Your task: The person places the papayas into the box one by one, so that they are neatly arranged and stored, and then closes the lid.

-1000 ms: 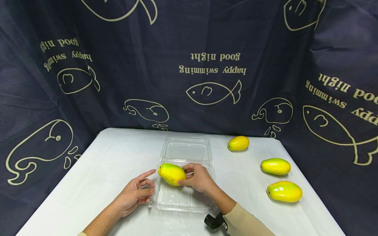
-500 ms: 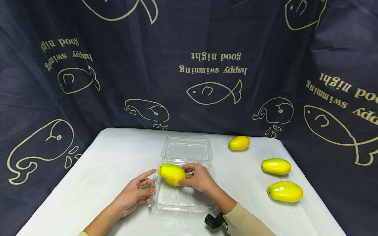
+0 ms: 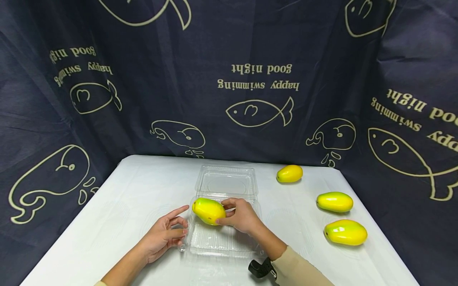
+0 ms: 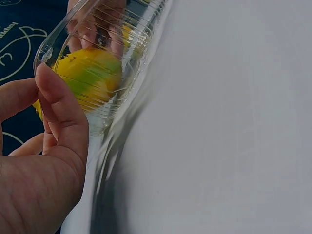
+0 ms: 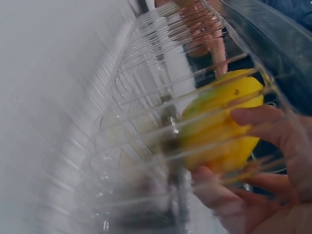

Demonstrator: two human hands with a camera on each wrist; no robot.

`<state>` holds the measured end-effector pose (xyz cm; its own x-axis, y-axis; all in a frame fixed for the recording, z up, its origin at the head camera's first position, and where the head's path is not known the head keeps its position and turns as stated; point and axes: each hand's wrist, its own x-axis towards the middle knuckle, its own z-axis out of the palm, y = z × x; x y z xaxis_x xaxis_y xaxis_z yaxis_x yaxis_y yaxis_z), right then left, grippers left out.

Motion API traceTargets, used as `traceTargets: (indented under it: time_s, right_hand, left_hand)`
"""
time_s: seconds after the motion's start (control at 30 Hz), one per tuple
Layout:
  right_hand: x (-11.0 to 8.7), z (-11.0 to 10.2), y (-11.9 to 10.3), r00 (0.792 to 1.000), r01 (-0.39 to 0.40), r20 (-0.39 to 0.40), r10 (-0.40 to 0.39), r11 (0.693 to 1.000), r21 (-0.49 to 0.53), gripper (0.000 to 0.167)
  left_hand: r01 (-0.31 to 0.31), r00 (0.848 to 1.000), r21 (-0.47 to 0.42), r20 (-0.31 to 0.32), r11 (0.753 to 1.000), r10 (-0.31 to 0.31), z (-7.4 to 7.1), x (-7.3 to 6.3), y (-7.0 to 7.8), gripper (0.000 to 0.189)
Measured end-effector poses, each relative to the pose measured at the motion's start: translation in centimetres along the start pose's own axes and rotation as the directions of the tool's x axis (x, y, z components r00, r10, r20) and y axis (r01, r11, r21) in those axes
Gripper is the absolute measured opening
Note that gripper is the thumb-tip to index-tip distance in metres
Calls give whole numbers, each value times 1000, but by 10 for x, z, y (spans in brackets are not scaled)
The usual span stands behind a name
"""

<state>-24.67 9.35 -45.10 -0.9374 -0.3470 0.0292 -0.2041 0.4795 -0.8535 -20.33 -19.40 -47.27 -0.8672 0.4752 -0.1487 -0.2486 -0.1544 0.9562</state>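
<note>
My right hand (image 3: 240, 214) grips a yellow-green papaya (image 3: 208, 211) by its right end, thumb on the near side and fingers on the far side. The fruit is inside the base of a clear plastic clamshell box (image 3: 214, 252), towards its back left. In the right wrist view the papaya (image 5: 222, 126) shows through the ribbed wall. My left hand (image 3: 160, 237) pinches the left rim of the box between thumb and fingers, with the index finger stretched out towards the fruit. The left wrist view shows the thumb at the box's rim (image 4: 46, 52).
The lid (image 3: 226, 182) lies folded back behind the base. To the right on the white table (image 3: 143, 186) are three more papayas: one at the back (image 3: 289, 174), one in the middle (image 3: 334, 201) and one in front (image 3: 345, 232). A dark patterned curtain (image 3: 200, 79) surrounds the table.
</note>
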Motion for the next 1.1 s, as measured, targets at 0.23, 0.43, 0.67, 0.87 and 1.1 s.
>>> traceTargets:
  time_s: [0.23,0.43,0.67,0.87,1.1]
  right_hand:
    - [-2,-2,-1,1000,3,-4,-3,1000,4,60]
    - [-5,-4,-4,1000,14,-5,-14,1000,11,61]
    - [-7,-7,-5,1000,13,-15,-13,1000,3,61]
    - [-9,-9,-4,1000,21,-19,-21,1000,13,62]
    - [-15,-15,-5,999,34,-33,-33,999,24,61]
  left_hand:
    - [5,1000,-1,-4,1000,-5,1,-1,0,86]
    - [-2,1000,-6,3,1000,2,1,-1,0,86]
    - [-4,1000,-9,8,1000,4,0,-1,0,87]
    - [-1,1000,-9,7,1000,1,1,-1,0,87]
    - [0,1000,-2,0,1000,0,1,-1,1,87]
